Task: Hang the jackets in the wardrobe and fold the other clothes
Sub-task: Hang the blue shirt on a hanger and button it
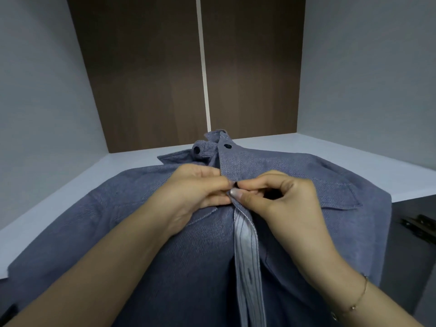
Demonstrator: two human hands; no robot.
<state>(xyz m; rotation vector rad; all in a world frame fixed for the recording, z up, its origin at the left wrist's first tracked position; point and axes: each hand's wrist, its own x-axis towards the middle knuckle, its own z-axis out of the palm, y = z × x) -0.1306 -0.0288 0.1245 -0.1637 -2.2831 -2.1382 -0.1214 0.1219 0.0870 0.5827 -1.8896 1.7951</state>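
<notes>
Both hands meet mid-chest on the blue shirt [188, 244] lying collar-away on the white shelf [354, 166]: left hand [198, 192] and right hand [278, 197] pinch the placket [246, 244], probably fastening a button, its line running toward the person.

The blue shirt [179, 244] runs off the bottom edge, so its hem and lower front are unseen, and its left sleeve is cut off at the lower left. Where the left hand [195, 192] and right hand [280, 199] meet at the placket, the fingertips cover what they pinch, perhaps a button. A dark object [420, 226] at the right edge is cropped and unidentifiable.
</notes>
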